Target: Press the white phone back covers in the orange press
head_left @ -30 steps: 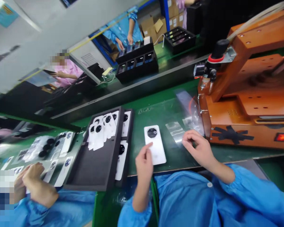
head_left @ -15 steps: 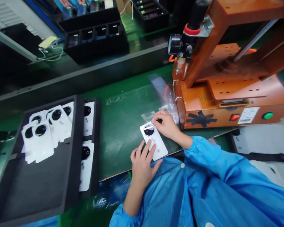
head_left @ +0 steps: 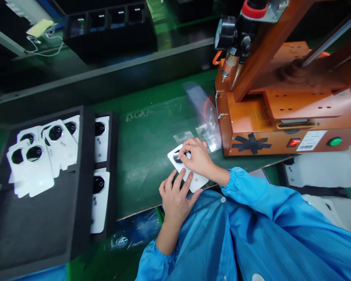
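Observation:
A white phone back cover (head_left: 197,180) with a round black camera ring lies flat on the green mat (head_left: 146,144) near its front edge. My left hand (head_left: 175,197) rests on the cover's lower end, fingers stretched out flat and holding it down. My right hand (head_left: 197,158) covers the camera ring at the upper end, fingers bent and pressed onto it; what is under the fingertips is hidden. Both arms wear blue sleeves.
A black foam tray (head_left: 32,230) at the left holds several white back covers (head_left: 35,171). An orange press machine (head_left: 280,109) stands right of my hands. Clear film pieces (head_left: 201,113) lie beside it. Black trays (head_left: 108,27) sit on the far bench.
My view has dropped and shifted right, off the co-workers. My right hand came from the film pieces onto the cover's camera ring. My left hand went from a fingertip touch to lying flat.

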`<state>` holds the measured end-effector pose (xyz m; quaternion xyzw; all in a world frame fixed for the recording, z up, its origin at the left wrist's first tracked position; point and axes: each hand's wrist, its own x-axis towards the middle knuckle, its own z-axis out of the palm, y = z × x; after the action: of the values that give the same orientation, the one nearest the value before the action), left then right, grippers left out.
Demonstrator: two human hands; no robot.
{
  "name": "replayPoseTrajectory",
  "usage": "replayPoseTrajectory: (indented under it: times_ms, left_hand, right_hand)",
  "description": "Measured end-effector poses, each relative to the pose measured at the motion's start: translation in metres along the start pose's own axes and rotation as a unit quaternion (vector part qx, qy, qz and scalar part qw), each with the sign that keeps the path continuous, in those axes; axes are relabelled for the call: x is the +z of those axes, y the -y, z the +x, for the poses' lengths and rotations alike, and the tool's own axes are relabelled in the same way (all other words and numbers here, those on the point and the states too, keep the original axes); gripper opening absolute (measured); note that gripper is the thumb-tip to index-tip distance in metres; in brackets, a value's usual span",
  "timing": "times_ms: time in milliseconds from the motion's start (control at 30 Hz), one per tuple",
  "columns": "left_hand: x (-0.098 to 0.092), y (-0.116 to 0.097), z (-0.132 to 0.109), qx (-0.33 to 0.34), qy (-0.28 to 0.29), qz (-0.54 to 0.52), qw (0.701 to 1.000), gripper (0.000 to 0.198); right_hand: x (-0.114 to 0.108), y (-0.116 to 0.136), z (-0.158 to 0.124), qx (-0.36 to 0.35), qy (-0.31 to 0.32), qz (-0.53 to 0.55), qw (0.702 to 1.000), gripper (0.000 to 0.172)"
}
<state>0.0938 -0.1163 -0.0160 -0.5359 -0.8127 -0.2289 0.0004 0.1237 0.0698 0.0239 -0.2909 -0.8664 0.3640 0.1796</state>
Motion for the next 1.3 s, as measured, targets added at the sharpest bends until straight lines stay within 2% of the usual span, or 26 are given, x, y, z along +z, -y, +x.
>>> replayPoseTrajectory:
  times_ms: [267, 1167, 1300]
  left_hand:
    - [-0.0051, -0.0042, 0.0052, 0.039, -0.041, 0.044, 0.997, 0.054]
    - [-0.0058, -0.0047, 0.0059, 0.043, -0.045, 0.044, 0.997, 0.052]
    - [-0.0048, -0.0046, 0.0051, 0.04, -0.037, 0.039, 0.998, 0.053]
  right_hand:
    - [0.0017, -0.0084, 0.0005, -0.003, -0.032, -0.053, 0.998, 0.015]
    - [0.0003, -0.0083, -0.002, -0.011, -0.051, -0.081, 0.995, 0.01]
    - [-0.0035, -0.0049, -0.0043, -0.04, -0.066, -0.111, 0.991, 0.011]
